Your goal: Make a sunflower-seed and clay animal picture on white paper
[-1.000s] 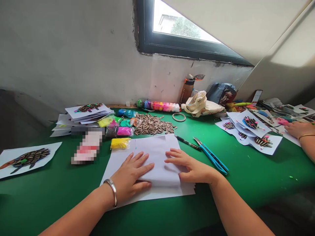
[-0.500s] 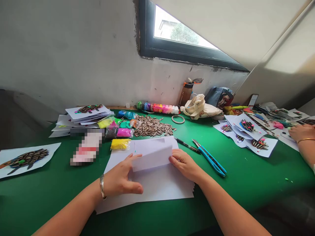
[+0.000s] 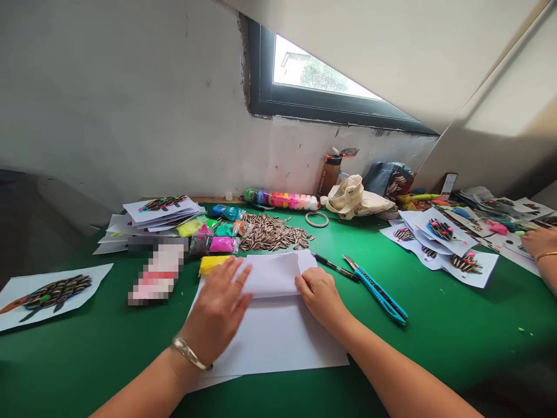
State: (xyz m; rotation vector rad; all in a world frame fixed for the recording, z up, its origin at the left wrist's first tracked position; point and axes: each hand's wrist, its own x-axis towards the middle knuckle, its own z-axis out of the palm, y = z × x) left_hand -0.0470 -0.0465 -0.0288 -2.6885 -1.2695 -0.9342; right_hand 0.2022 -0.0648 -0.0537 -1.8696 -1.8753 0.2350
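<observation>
A white sheet of paper (image 3: 274, 277), folded over on itself, lies on top of a stack of plain white paper (image 3: 282, 342). At the fold's right end, my right hand (image 3: 324, 296) pinches the sheet between thumb and fingers. My left hand (image 3: 220, 310), slightly blurred, is over the left end with its fingers spread; whether it touches the paper I cannot tell. A silver bracelet (image 3: 191, 352) circles that wrist. Beyond the stack sits a yellow clay packet (image 3: 213, 265), partly hidden by my left fingers. A black pen (image 3: 335, 267) and a blue utility knife (image 3: 376, 290) lie to the right.
A heap of striped sunflower seeds (image 3: 274, 231) lies behind the paper, beside clay packets (image 3: 224, 244). Seed pictures are piled at left (image 3: 161, 212) and right (image 3: 439, 232). A brown bottle (image 3: 329, 174) and cloth bag (image 3: 354, 198) stand by the wall. Another person's hand (image 3: 539, 241) is far right.
My left hand has moved up and turned, its fingers now over the sheet's left end. The raised flap now lies lower and flatter. My right hand keeps its pinch. The view has tilted slightly.
</observation>
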